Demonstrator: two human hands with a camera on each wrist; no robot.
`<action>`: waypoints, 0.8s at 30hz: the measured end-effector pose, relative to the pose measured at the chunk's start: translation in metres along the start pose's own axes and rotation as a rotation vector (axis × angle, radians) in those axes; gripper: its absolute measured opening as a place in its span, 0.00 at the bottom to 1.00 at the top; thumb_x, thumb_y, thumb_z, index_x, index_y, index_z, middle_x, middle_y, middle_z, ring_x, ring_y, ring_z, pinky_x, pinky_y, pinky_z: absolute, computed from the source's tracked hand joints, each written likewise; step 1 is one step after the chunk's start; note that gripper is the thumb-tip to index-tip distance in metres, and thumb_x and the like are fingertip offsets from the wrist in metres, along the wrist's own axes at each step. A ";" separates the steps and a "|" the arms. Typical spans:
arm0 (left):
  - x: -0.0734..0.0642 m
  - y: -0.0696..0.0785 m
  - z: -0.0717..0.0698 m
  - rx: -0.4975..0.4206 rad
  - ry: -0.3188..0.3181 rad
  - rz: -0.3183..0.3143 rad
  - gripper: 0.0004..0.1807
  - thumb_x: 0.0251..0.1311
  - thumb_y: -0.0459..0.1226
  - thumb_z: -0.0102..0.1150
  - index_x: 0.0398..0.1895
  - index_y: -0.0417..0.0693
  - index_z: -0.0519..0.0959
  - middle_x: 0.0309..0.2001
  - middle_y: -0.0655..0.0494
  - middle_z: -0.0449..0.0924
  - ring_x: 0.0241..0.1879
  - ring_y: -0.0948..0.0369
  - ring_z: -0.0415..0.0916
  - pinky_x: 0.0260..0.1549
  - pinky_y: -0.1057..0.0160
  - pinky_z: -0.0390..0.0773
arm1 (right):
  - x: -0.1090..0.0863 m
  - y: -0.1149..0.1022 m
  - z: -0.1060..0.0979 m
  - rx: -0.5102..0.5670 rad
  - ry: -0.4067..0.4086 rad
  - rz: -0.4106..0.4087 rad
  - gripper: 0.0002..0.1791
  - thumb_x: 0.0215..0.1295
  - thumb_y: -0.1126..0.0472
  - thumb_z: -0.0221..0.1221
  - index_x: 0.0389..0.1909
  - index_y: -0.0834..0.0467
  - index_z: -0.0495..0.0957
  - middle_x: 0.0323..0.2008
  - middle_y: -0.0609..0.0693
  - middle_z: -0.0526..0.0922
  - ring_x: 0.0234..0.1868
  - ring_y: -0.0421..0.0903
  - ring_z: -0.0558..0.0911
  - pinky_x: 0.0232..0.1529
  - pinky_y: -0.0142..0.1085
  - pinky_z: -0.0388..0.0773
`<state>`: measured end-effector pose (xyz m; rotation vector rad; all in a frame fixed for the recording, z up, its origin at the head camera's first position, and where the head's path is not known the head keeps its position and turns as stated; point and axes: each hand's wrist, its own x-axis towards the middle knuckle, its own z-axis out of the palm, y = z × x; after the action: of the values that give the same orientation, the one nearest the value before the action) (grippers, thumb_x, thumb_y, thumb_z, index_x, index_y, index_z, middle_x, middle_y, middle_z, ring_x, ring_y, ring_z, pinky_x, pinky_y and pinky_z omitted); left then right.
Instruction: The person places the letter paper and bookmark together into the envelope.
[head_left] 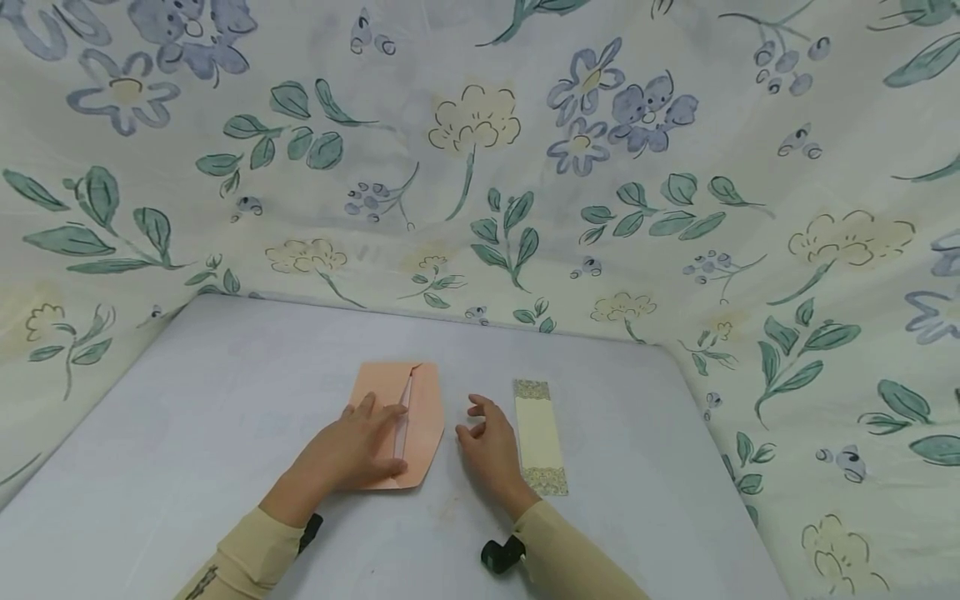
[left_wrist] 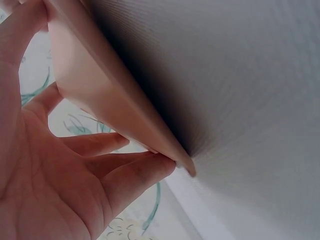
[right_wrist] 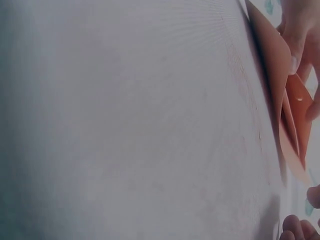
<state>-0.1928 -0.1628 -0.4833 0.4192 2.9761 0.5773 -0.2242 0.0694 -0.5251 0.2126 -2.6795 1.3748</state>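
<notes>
A peach-coloured folded paper piece, like an envelope (head_left: 426, 417), lies on the table left of centre. Its two flaps leave a narrow lengthwise gap with a pale inside, and its right corners are cut at a slant. My left hand (head_left: 352, 446) rests on it with spread fingers, the fingertips and thumb pressing near the gap. In the left wrist view that hand's fingers touch the paper's (left_wrist: 95, 80) upper face. Just right of the paper my right hand (head_left: 491, 446) hovers, loosely bent, holding nothing. Part of that hand's fingertips (right_wrist: 295, 227) shows in the right wrist view.
A cream paper strip (head_left: 538, 429) with patterned gold-green ends lies right of my right hand. All of this is on a white table (head_left: 247, 400), with floral cloth (head_left: 450, 250) hanging behind it and at the sides. Dark wrist devices (head_left: 502, 554) sit below the sleeves.
</notes>
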 end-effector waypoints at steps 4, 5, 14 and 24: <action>0.000 0.000 0.000 0.002 0.000 0.001 0.46 0.51 0.59 0.74 0.71 0.49 0.71 0.70 0.22 0.59 0.61 0.20 0.64 0.50 0.31 0.75 | -0.001 0.001 -0.002 -0.011 0.010 0.008 0.28 0.65 0.63 0.67 0.65 0.57 0.74 0.49 0.51 0.82 0.35 0.37 0.79 0.36 0.31 0.78; 0.000 0.000 0.000 0.001 0.000 0.001 0.46 0.51 0.59 0.74 0.71 0.49 0.71 0.70 0.22 0.59 0.61 0.20 0.64 0.50 0.31 0.75 | -0.001 0.001 -0.003 -0.015 0.012 0.009 0.28 0.65 0.63 0.67 0.65 0.57 0.74 0.49 0.51 0.82 0.35 0.37 0.79 0.36 0.31 0.78; 0.001 -0.002 0.001 0.005 -0.001 -0.003 0.46 0.52 0.60 0.73 0.72 0.51 0.70 0.71 0.22 0.58 0.62 0.20 0.63 0.51 0.30 0.74 | 0.001 0.001 -0.009 -0.055 0.025 0.025 0.27 0.65 0.62 0.67 0.65 0.56 0.74 0.49 0.51 0.82 0.36 0.38 0.79 0.38 0.32 0.79; 0.001 -0.004 0.002 -0.016 0.002 -0.002 0.46 0.52 0.59 0.73 0.72 0.50 0.70 0.71 0.22 0.58 0.62 0.20 0.62 0.51 0.30 0.74 | 0.001 0.008 -0.014 -0.065 0.045 0.030 0.27 0.64 0.63 0.68 0.65 0.57 0.74 0.49 0.51 0.82 0.36 0.38 0.79 0.37 0.33 0.78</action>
<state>-0.1947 -0.1654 -0.4872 0.4140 2.9720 0.6008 -0.2263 0.0855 -0.5227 0.1347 -2.6955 1.2828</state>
